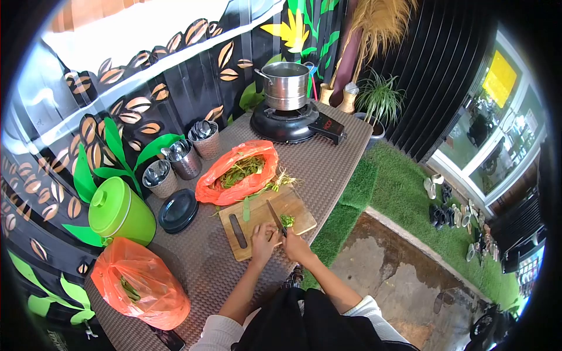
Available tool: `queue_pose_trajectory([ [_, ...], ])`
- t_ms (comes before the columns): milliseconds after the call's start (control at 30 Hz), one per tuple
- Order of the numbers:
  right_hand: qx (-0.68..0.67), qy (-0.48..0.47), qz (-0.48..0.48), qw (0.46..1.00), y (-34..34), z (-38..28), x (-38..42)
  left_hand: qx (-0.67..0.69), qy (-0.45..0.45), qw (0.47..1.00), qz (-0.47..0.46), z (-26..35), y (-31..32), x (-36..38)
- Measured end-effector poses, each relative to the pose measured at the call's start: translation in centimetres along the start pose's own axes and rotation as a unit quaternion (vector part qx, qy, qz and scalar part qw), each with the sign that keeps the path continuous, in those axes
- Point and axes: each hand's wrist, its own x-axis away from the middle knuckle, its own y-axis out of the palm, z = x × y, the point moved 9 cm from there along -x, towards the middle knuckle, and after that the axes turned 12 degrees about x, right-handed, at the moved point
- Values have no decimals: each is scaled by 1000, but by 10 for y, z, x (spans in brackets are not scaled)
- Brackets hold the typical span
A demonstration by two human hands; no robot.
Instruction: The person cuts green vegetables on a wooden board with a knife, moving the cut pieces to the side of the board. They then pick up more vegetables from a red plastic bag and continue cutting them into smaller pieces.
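Observation:
My right hand [297, 248] grips a knife [275, 214] by its handle, its blade pointing away from me over the wooden cutting board [302, 212]. Just right of the blade lies a small heap of chopped greens [287, 220]. My left hand [263, 240] rests on the board left of the knife, fingers curled together; what they pinch, if anything, is too small to make out. A single green leaf [246, 210] lies near the board's slot handle. Beyond the board, an orange plastic bag [261, 147] gapes with leafy greens [241, 171] inside, and stems spill out beside it.
At the far end of the table [304, 157], a steel pot [285, 93] stands on a black portable stove [282, 127]. Along the wall are cutlery cups [185, 159], black plates [178, 211] and a green lidded container [123, 212]. Another orange bag [143, 286] stands at near left.

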Motion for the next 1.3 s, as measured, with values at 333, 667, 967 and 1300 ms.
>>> queue_pose_trajectory([
  [333, 25, 44, -13, 999, 6, 4, 1, 26, -19, 999, -10, -1, -2, 0],
  [667, 55, 85, -8, 995, 14, -1, 6, 34, -53, 998, 9, -8, -4, -6],
  [967, 67, 45, 38, 996, 10, -9, 23, 81, -170, 982, 18, -45, -6, -5],
  [1300, 42, 31, 4, 999, 7, -11, 19, 24, -51, 998, 17, -17, -11, 7],
])
